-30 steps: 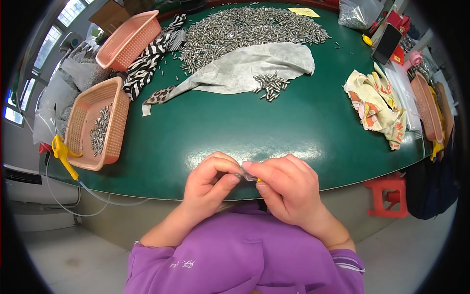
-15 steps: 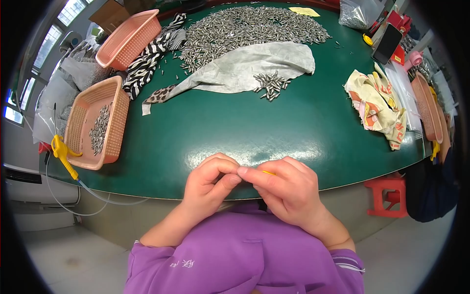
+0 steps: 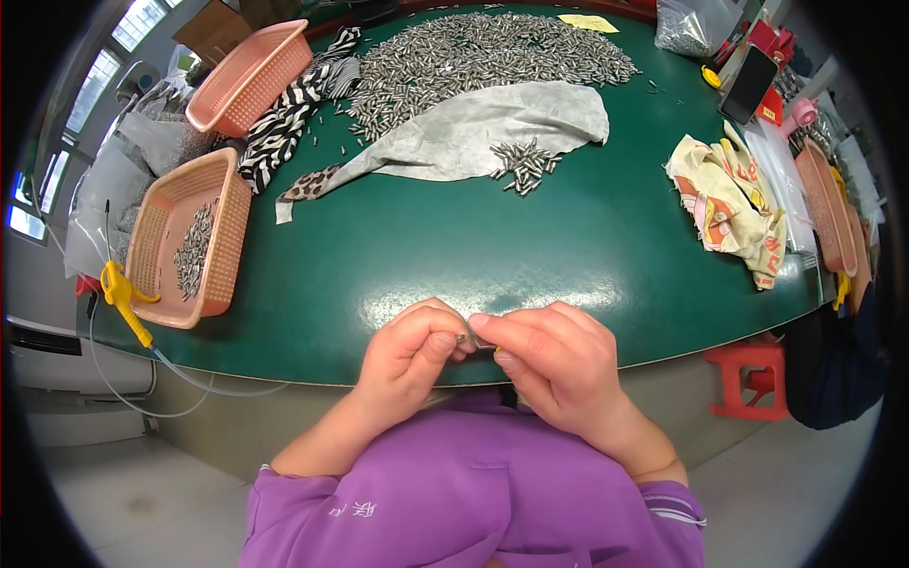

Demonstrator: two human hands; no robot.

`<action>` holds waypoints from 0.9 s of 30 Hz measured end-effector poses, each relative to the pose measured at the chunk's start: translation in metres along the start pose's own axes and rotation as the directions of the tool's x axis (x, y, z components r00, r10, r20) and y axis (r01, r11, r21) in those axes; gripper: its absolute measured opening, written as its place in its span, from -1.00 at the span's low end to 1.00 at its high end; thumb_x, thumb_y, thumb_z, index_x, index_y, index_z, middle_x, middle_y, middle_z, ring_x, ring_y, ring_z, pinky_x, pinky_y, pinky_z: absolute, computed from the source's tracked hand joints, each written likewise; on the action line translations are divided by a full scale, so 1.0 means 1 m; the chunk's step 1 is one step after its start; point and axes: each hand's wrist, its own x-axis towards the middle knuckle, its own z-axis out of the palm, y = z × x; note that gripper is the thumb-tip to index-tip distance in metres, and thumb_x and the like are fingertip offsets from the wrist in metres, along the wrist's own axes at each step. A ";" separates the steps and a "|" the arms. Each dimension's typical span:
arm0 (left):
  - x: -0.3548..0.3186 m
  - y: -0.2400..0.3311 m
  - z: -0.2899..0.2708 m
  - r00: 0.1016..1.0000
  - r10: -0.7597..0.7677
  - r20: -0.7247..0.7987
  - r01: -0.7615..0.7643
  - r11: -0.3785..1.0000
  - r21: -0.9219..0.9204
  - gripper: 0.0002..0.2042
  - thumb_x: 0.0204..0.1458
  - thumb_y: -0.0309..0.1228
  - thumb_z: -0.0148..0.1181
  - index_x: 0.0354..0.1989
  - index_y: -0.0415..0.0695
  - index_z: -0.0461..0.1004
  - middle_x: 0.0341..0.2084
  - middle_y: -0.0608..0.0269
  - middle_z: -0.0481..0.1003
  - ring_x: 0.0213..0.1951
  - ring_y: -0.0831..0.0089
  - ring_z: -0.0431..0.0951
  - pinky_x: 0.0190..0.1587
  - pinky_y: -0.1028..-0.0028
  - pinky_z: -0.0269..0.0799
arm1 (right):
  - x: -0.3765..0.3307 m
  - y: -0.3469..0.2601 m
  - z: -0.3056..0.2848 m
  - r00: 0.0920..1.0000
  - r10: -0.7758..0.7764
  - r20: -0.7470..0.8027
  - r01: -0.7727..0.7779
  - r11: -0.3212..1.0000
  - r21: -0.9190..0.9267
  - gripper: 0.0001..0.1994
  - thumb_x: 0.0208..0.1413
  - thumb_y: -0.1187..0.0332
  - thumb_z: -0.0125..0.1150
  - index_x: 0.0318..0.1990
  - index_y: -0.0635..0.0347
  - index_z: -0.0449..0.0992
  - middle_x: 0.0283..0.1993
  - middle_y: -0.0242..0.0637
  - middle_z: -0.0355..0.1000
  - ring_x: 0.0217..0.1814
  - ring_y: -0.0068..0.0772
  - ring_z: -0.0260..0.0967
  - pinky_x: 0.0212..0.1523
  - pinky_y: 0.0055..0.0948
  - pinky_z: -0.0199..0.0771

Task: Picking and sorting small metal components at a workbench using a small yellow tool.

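At the table's near edge my left hand point(image 3: 409, 350) pinches a small metal part point(image 3: 461, 338) between thumb and fingertips. My right hand point(image 3: 559, 360) is closed beside it on a thin tool point(image 3: 484, 346) with a metallic end and a bit of yellow showing; the fingers hide most of it. The fingertips of both hands are almost touching. Farther off, a small heap of metal pins point(image 3: 524, 166) lies partly on a grey cloth point(image 3: 473, 128). Behind that cloth spreads a large pile of similar pins point(image 3: 492, 52).
On the left, a pink basket point(image 3: 232, 237) holds some pins, with another pink basket point(image 3: 248, 80) behind. A yellow air gun point(image 3: 123, 298) hangs by the near basket. A patterned cloth point(image 3: 724, 208) and a phone point(image 3: 748, 85) lie right. A red stool point(image 3: 748, 379) stands below.
The fingertips have drawn slightly apart, and the metal part and the tool's metallic end have come into sight. The yellow bit shows lower, near the right thumb.
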 end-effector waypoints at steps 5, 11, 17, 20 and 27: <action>0.001 0.002 -0.001 1.000 0.004 0.025 -0.005 1.000 0.020 -0.82 0.27 -0.45 -0.04 -0.34 -0.24 0.44 -0.43 0.22 0.45 -0.38 0.48 0.45 -0.28 0.53 0.41 | 0.000 0.000 0.000 1.000 -0.022 0.015 0.022 1.000 0.019 -0.60 -0.12 0.50 0.30 -0.03 0.01 0.56 -0.34 -0.38 0.46 -0.39 -0.36 0.42 -0.41 -0.42 0.43; 0.001 0.001 -0.002 0.999 0.014 0.041 -0.015 1.000 0.022 -0.81 0.27 -0.44 -0.05 -0.35 -0.24 0.44 -0.44 0.22 0.44 -0.39 0.48 0.44 -0.30 0.54 0.40 | 0.001 0.000 0.000 0.999 -0.028 0.030 0.028 0.999 0.020 -0.60 -0.11 0.49 0.29 -0.03 0.01 0.56 -0.36 -0.40 0.46 -0.41 -0.36 0.41 -0.42 -0.42 0.42; -0.001 0.001 -0.002 0.998 -0.027 0.062 0.028 0.999 -0.015 -0.81 0.28 -0.40 -0.06 -0.31 -0.22 0.43 -0.44 0.26 0.42 -0.39 0.51 0.42 -0.29 0.55 0.39 | 0.002 -0.003 0.001 0.999 -0.009 0.049 0.012 0.997 -0.070 -0.64 -0.14 0.50 0.29 -0.10 -0.03 0.61 -0.36 -0.41 0.46 -0.43 -0.36 0.39 -0.44 -0.43 0.34; -0.002 -0.002 -0.005 0.994 -0.049 0.094 0.054 0.997 -0.053 -0.81 0.29 -0.38 -0.07 -0.31 -0.21 0.41 -0.43 0.27 0.41 -0.40 0.53 0.40 -0.29 0.55 0.37 | 0.002 0.003 0.004 0.995 -0.099 -0.018 0.091 0.962 -0.256 -0.60 -0.21 0.48 0.31 -0.11 -0.08 0.62 -0.37 -0.44 0.41 -0.44 -0.38 0.33 -0.44 -0.42 0.32; 0.000 -0.001 -0.008 0.994 -0.023 0.109 0.033 0.996 -0.087 -0.80 0.30 -0.38 -0.09 -0.33 -0.20 0.39 -0.40 0.26 0.41 -0.39 0.54 0.39 -0.28 0.55 0.35 | 0.004 -0.003 0.001 0.997 -0.016 -0.079 0.001 0.981 -0.192 -0.60 -0.23 0.39 0.30 -0.10 -0.08 0.60 -0.40 -0.46 0.39 -0.43 -0.42 0.33 -0.45 -0.44 0.30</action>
